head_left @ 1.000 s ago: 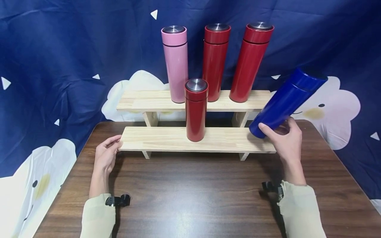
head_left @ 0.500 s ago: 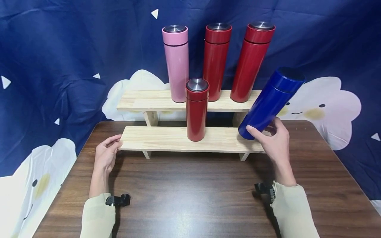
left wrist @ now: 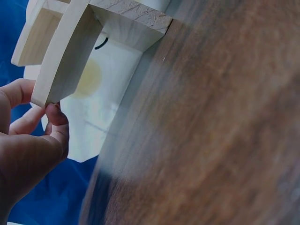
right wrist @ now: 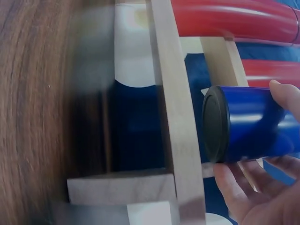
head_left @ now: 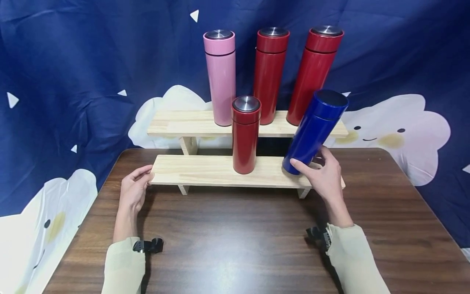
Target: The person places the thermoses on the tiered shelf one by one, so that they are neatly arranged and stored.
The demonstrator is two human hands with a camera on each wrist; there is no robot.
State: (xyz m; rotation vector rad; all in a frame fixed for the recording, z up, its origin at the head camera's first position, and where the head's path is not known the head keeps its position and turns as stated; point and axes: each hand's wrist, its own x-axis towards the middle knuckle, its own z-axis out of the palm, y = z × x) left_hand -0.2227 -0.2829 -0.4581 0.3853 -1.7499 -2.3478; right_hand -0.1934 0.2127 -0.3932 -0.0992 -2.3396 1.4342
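Note:
My right hand (head_left: 324, 175) grips a blue thermos (head_left: 312, 132) near its base, thumb on the near side. The thermos leans to the right over the right part of the lower wooden shelf (head_left: 198, 171). In the right wrist view, the black bottom of the blue thermos (right wrist: 215, 124) shows apart from the shelf edge (right wrist: 180, 126). My left hand (head_left: 134, 188) pinches the left end of the lower shelf, as the shelf corner (left wrist: 44, 96) between thumb and fingers shows in the left wrist view. A red thermos (head_left: 244, 139) stands upright mid-shelf, left of the blue one.
On the upper shelf (head_left: 169, 122) stand a pink thermos (head_left: 222, 81) and two red ones, one in the middle (head_left: 271, 77) and one at the right (head_left: 313, 77). The rack sits on a brown wooden table (head_left: 227, 237). A blue cloth (head_left: 92, 61) with clouds hangs behind.
My right hand has carried the blue thermos leftward over the lower shelf, and it has become more upright. The left hand has kept its hold on the shelf end.

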